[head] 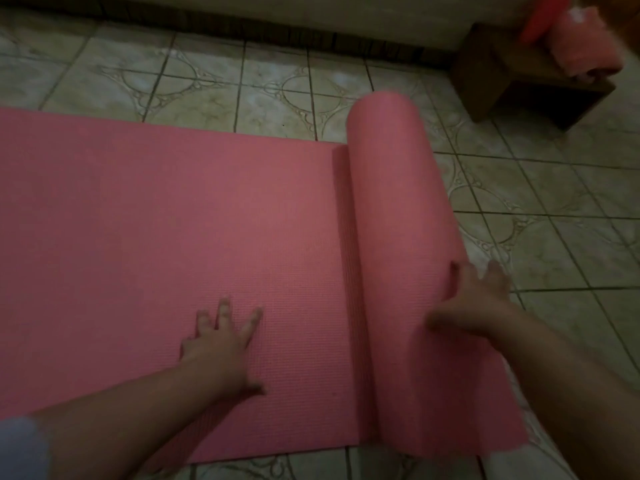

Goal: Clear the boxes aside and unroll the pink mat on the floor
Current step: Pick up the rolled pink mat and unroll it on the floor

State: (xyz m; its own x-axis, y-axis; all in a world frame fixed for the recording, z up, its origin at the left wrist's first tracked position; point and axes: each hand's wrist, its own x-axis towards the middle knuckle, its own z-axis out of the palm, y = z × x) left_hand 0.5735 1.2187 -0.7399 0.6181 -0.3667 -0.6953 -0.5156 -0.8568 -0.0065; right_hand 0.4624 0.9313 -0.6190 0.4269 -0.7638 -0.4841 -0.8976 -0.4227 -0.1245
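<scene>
The pink mat (166,220) lies partly unrolled on the tiled floor, its flat part stretching to the left edge of the view. The still-rolled part (398,209) stands as a thick cylinder across the mat's right end. My left hand (221,344) presses flat on the unrolled surface with fingers spread. My right hand (474,299) rests on the near end of the roll, fingers spread over its right side. No boxes are in view.
Patterned green tiles (554,237) extend to the right of the roll and behind the mat. A low dark wooden bench (502,74) stands at the back right with pink and red items (585,43) on it. A wall base runs along the back.
</scene>
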